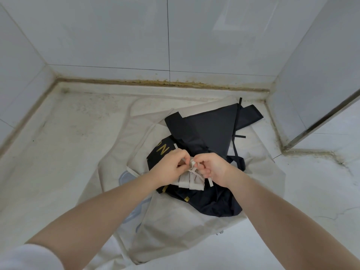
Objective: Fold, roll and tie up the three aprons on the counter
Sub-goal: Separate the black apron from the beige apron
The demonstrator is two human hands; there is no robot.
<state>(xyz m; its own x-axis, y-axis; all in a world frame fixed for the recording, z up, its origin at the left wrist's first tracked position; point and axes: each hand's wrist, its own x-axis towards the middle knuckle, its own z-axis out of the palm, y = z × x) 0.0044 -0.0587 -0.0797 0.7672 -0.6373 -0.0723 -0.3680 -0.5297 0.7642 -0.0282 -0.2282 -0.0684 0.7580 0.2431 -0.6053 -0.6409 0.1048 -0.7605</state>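
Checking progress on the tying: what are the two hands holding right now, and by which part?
Both hold the strap of the rolled beige apron: the left hand and right hand each pinch a strap end above the roll.

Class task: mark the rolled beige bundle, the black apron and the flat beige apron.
Rolled bundle (191,181), head view, its pleated lower end.
Black apron (210,129), head view, its flat upper panel.
Beige apron (175,230), head view, its near part.

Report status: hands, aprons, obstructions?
Left hand and right hand pinching ties on rolled beige apron. Black apron and flat beige apron underneath, unfolded.
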